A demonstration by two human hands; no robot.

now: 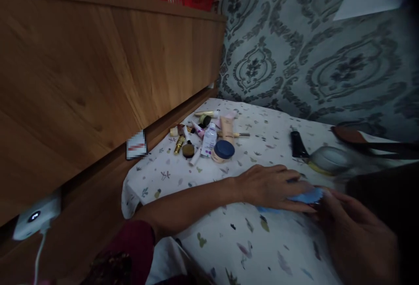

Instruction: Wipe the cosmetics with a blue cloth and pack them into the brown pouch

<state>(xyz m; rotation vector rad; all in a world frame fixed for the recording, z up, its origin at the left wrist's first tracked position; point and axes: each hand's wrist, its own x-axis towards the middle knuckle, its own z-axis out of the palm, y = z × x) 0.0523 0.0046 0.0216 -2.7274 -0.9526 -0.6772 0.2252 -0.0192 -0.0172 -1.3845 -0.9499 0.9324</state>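
- Maroon sleeve (pixel 141 243) nearest;
- blue item (pixel 307 196), long axis unclear, lies between left hand (pixel 270 187) and right hand (pixel 360 228), touching both;
- cannot tell if blurred fingers pinch

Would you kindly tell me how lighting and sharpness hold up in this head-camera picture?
Head view: dim light, darkest along the right edge; head view: the right hand and, less so, the left hand are blurred, leaving the blue item at their fingers unclear; head view: the blue-lidded jar looks sharper, while a patch beside the wooden cabinet is pixelated.
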